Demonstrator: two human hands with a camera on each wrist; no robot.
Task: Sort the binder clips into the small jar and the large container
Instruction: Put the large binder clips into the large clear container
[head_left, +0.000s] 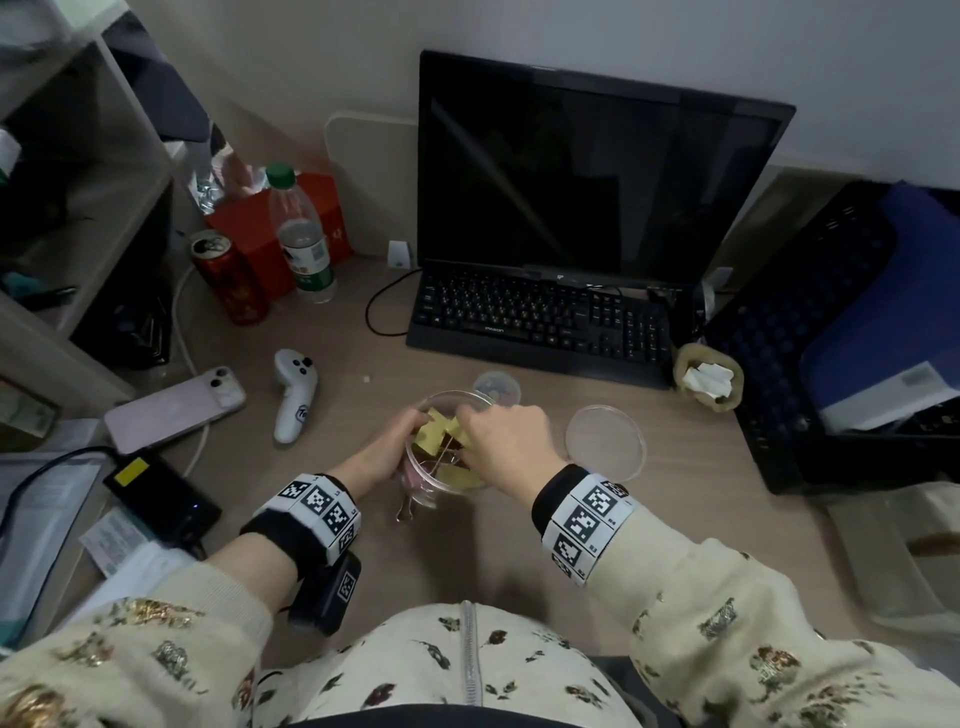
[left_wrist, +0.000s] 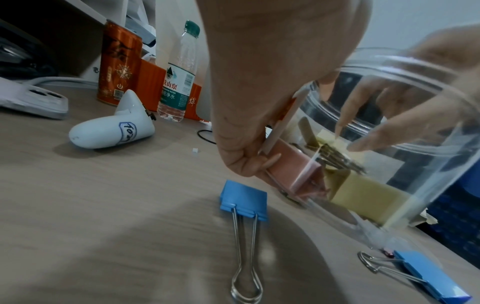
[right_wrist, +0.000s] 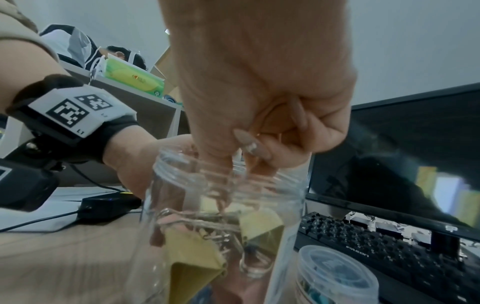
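Observation:
A large clear container (head_left: 457, 397) stands on the desk in front of me. My left hand (head_left: 400, 436) grips its left wall. My right hand (head_left: 467, 431) reaches down through its mouth, and its fingertips (left_wrist: 363, 144) pinch a yellow binder clip (head_left: 440, 427) near the top. More yellow clips (right_wrist: 192, 257) and a pink clip (left_wrist: 296, 164) lie inside. Two blue clips (left_wrist: 244, 197) (left_wrist: 431, 273) lie on the desk by the container's base. The small jar (head_left: 497, 387) stands just behind, holding small blue items (right_wrist: 335, 273).
A clear lid (head_left: 605, 441) lies right of the container. A keyboard (head_left: 540, 322) and monitor fill the back. A white controller (head_left: 296, 395), phone (head_left: 174, 408), can (head_left: 231, 283) and bottle (head_left: 304, 244) sit to the left, a black crate (head_left: 831, 338) to the right.

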